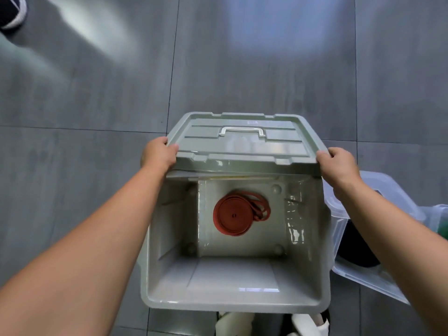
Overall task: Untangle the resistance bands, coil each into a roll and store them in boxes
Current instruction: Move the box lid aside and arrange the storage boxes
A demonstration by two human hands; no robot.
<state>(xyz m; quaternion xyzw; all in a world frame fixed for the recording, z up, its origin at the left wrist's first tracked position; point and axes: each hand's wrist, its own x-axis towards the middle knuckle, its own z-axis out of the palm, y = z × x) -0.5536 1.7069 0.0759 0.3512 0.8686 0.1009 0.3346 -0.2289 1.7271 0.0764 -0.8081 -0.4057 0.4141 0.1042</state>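
- Head view: my left hand [160,154] and right hand [339,163] each pinch a near corner of the lid [242,144], fingers curled over its rim.
- Coiled red band [235,214] lies inside the grey box [232,304], on its floor — lid likely light and stiff; corner holds suit.

An indoor room of no clear kind: large glossy grey floor tiles [97,98] with thin joints mirror 2 ceiling lights. A grey storage box [232,300] and a clear box [358,277] stand on them; a shoe [14,13] shows at the edge.
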